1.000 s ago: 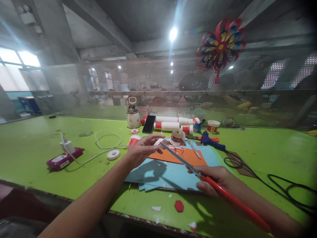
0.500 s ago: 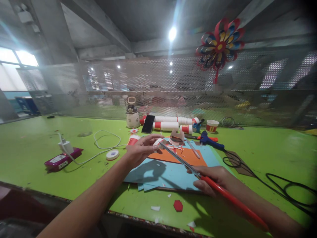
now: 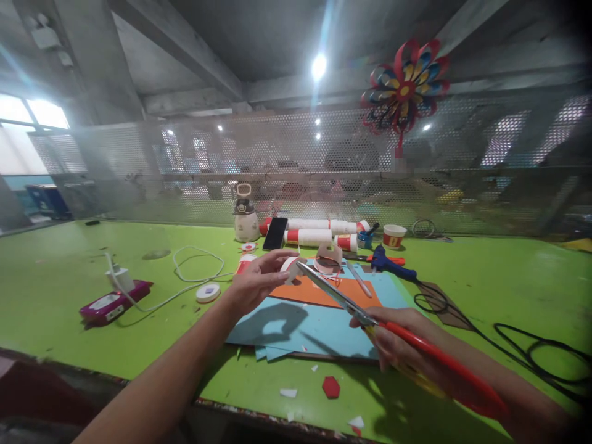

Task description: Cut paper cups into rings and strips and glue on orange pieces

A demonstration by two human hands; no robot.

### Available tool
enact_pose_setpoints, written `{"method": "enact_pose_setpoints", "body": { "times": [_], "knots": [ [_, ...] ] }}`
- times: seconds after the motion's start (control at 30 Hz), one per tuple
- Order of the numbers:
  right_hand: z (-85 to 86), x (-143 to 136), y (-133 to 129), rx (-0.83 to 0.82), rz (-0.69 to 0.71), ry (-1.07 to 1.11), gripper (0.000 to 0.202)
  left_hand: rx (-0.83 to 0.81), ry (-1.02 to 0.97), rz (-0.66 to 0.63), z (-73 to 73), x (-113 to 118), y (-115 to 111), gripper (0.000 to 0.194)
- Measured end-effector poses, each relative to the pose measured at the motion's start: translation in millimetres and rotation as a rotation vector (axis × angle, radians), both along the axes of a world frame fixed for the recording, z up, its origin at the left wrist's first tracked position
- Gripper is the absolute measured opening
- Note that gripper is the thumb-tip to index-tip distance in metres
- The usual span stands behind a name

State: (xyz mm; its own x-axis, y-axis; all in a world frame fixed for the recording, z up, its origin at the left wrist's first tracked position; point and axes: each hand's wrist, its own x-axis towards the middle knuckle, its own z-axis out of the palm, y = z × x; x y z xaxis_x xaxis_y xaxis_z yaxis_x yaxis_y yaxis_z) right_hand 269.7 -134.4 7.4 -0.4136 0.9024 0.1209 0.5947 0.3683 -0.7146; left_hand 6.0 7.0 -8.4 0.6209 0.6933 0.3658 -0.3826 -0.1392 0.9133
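My left hand (image 3: 256, 280) pinches a small white piece of paper cup (image 3: 291, 269) with a red edge, held above the coloured sheets. In my right hand (image 3: 400, 339) is a long pair of scissors (image 3: 342, 298) with red handles. Its blade tips point at the cup piece and seem to touch it; whether the paper lies between the blades I cannot tell. Below both hands lie light blue paper sheets (image 3: 272, 330) and an orange sheet (image 3: 333, 294). A cut, curled cup piece (image 3: 327, 261) rests just beyond, beside a craft knife (image 3: 359, 280).
Stacked paper cups (image 3: 309, 237), a phone (image 3: 275, 234) and a bottle (image 3: 246, 222) stand along the back. To the right are a blue glue gun (image 3: 393, 264) and its black cable (image 3: 467, 317). At left, a purple power strip (image 3: 115, 302) carries a white charger. Scraps and a red hexagon (image 3: 331, 387) lie in front.
The scissors' handles have spread and a yellow inner part now shows. The cup piece has turned slightly in my left hand. The whole view has shifted a little.
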Motion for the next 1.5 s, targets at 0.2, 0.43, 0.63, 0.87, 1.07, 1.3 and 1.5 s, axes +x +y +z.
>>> {"method": "enact_pose_setpoints", "body": {
  "times": [0.2, 0.43, 0.63, 0.87, 1.07, 1.3, 1.5],
  "knots": [
    [-1.8, -3, -5, -0.269, -0.008, 0.432, 0.049, 0.027, -0.042, -0.02, 1.6, -4, 2, 0.047],
    [-20.4, 0, -2, -0.53, 0.058, 0.763, 0.044, -0.062, -0.07, -0.113, -2.0, -4, 4, 0.048],
    [-25.7, 1, -2, -0.554, 0.087, 0.828, 0.042, -0.065, -0.052, -0.131, -1.1, -4, 3, 0.047],
    [-18.9, 1, -3, -0.486, 0.048, 0.708, 0.036, -0.073, -0.02, -0.114, 0.7, -3, 2, 0.046],
    [-19.4, 2, -2, -0.458, 0.053, 0.675, 0.044, -0.04, -0.004, -0.099, 1.8, -2, -1, 0.045],
    [-35.4, 6, 2, -0.579, -0.021, 0.807, 0.037, -0.006, -0.003, -0.092, 3.6, 0, -4, 0.042],
    [-29.9, 2, -1, -0.58, -0.048, 0.772, 0.037, 0.019, -0.002, -0.089, 2.0, 0, -2, 0.042]
  ]
}}
